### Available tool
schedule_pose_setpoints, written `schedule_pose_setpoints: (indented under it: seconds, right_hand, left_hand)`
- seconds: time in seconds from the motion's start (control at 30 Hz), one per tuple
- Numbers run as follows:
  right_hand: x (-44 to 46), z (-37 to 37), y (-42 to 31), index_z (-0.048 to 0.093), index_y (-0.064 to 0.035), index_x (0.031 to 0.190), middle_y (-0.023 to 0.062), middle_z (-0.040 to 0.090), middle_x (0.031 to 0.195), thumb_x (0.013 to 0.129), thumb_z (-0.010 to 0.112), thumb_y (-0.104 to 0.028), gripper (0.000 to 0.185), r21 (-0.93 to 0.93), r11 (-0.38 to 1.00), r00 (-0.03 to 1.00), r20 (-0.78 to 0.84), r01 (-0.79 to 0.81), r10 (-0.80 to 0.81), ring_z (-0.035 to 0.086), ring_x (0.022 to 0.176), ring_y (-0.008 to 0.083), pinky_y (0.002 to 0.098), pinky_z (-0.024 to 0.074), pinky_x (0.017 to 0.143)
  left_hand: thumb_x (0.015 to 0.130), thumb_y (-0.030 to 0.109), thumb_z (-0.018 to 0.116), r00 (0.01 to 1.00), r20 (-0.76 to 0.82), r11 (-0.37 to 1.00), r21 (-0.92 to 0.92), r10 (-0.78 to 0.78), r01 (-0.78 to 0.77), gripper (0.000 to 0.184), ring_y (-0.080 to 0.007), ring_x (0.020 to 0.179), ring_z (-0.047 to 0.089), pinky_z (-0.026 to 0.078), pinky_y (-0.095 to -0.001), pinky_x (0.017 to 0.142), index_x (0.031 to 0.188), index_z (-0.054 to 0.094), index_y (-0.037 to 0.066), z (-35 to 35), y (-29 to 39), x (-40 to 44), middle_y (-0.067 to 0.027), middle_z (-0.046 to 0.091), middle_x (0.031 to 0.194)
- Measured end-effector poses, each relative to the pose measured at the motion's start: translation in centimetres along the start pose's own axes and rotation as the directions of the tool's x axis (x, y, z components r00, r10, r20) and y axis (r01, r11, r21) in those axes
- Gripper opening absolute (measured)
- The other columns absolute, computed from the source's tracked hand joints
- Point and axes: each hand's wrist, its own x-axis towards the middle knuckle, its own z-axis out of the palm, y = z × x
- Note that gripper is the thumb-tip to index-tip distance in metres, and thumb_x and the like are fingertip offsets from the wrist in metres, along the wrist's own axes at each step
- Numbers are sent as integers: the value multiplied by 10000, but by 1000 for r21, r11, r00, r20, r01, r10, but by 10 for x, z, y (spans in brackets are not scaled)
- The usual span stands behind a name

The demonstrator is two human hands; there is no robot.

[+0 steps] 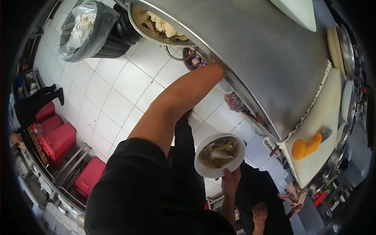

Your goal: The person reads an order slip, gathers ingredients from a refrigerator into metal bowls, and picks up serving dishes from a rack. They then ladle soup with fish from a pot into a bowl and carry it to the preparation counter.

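My right hand [231, 179] grips the rim of a white bowl [201, 169], thumb over the edge. Brown broth [220, 154] fills the bowl, with pale pieces and a green strip in it; the bowl is held over the floor beside the table. My left arm [184, 92] stretches out to the edge of the steel table [250, 51], and the hand there is hidden at or below the edge. Near that arm are a metal colander [138, 21] with white chunks [164, 27] and a container of purple-and-white pieces [197, 61].
A yellow-handled knife [307, 147] lies on a white cutting board [313, 166]. A co-worker in black [266, 192] stands close, one hand [260, 213] low, near a pinkish cloth-like thing [294, 196]. A lined bin [90, 31] and red containers [58, 143] stand on the left.
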Motion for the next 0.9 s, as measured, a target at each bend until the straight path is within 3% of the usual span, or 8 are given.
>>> schedule_pose_setpoints:
  seconds: [0.23,0.63,0.77,0.9]
  right_hand:
    - [-10,-11,11,420,30,1205,133,572,990,796,486,20,414,18,1000,999,-40,-7,8,585,690,157,286,491,490]
    - [-3,-13,12,435,44,1160,132,568,963,796,469,2,369,-9,999,999,-21,-44,44,581,682,161,293,485,485]
    - [13,-31,28,420,20,1175,127,555,932,791,481,-20,390,-81,997,997,-79,-9,2,569,636,171,289,473,440]
    - [21,-15,5,426,40,1154,131,571,924,791,479,-15,371,-62,998,999,-45,-26,24,582,627,174,287,470,435]
  left_hand:
    - [668,162,617,993,-105,959,-271,56,-83,455,-354,948,431,327,-456,809,1041,416,-3,22,44,14,-207,458,1028]
    - [692,100,572,978,-207,860,-491,39,-139,289,-347,853,474,365,-426,745,945,478,-5,38,63,25,-204,511,923]
    - [700,79,557,944,-327,805,-573,-52,-154,236,-344,822,488,378,-415,724,912,498,-5,48,67,27,-202,528,888]
    - [708,58,542,801,-536,727,-657,-265,-200,185,-342,790,503,390,-405,703,880,519,-6,64,66,32,-201,545,853]
